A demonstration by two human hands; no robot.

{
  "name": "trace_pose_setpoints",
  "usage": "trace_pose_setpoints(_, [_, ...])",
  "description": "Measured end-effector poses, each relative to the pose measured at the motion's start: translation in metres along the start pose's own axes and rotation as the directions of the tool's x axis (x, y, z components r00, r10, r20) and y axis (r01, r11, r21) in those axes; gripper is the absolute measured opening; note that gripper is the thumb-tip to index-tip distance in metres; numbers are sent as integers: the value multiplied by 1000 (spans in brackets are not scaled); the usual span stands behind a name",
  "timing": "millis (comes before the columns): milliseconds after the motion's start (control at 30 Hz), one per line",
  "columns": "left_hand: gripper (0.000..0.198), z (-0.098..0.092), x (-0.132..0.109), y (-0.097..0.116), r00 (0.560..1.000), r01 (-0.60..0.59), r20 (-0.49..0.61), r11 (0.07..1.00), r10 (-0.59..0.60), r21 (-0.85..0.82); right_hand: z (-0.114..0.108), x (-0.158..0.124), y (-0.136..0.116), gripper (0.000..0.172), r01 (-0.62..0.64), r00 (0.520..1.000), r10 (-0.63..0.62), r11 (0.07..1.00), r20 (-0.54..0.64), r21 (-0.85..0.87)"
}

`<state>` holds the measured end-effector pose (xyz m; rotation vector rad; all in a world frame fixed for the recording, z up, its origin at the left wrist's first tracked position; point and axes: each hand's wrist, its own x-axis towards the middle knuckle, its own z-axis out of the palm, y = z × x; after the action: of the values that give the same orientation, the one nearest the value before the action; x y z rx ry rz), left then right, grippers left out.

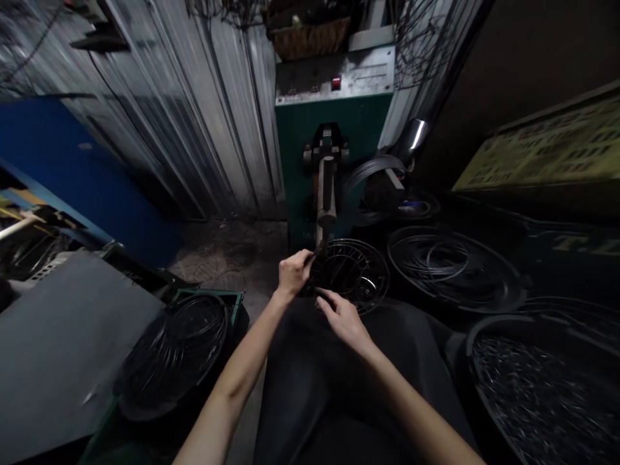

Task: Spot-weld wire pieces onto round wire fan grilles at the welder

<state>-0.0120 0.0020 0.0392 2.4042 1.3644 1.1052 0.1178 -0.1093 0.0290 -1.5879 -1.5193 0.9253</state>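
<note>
My left hand (293, 274) is closed in a pinch, its fingertips just below the metal arm (327, 190) of a green machine (295, 148). What it grips there is too dark to make out. Lower and to the right, my right hand (341, 316) has thumb and forefinger drawn together on something small and dark. A round wire frame (358, 244), with an inner ring and short spokes, lies beside both sets of fingertips. Whether either hand touches it, I cannot tell.
Coiled wire fills a round black tub (508, 303) on the right. Nearer stands another tub (469, 349) of small metal pieces. At left, a black tub (126, 413) of bent wires sits by a green crate (237, 297) and a grey panel (72, 349). A wire coil (372, 169) hangs beside the machine.
</note>
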Motion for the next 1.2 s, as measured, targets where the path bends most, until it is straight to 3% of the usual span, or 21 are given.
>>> trace_pose_setpoints(133, [13, 11, -8, -6, 991, 126, -29, 991, -128, -46, 1, 6, 13, 38, -129, 991, 129, 992, -39, 0])
trace_pose_setpoints(233, [12, 14, -2, -14, 987, 156, -40, 985, -159, -74, 5, 15, 15, 40, -147, 988, 147, 989, -41, 2])
trace_pose_setpoints(400, [13, 11, 10, -15, 992, 70, -98, 996, -75, -45, 5, 18, -4, 35, -99, 992, 97, 995, -81, -17])
trace_pose_setpoints(533, [15, 7, 12, -8, 996, -5, -94, 1000, 3, -20, -19, 11, -12, 29, -7, 992, -2, 997, -123, -75])
trace_pose_setpoints(667, [16, -1, 17, -4, 998, -41, -42, 999, 41, 10, -43, 10, -11, 29, -36, 977, 3, 988, -214, -153])
trace_pose_setpoints(733, [13, -7, 23, -5, 999, -41, 20, 999, 41, -4, -42, 11, -11, 26, -48, 988, 19, 981, -156, -189])
trace_pose_setpoints(867, [11, -21, 39, -10, 989, -33, 140, 998, 41, -59, -19, 7, -18, 22, -19, 999, 26, 980, 33, -199])
trace_pose_setpoints(1033, [13, -26, 58, -11, 966, -78, 238, 993, 97, -86, -4, -10, -35, 20, 92, 990, -64, 968, 126, -233])
trace_pose_setpoints(1200, [14, -20, 45, -7, 831, -153, 535, 987, 152, -43, -16, -46, -67, 22, 292, 930, -200, 913, 310, -286])
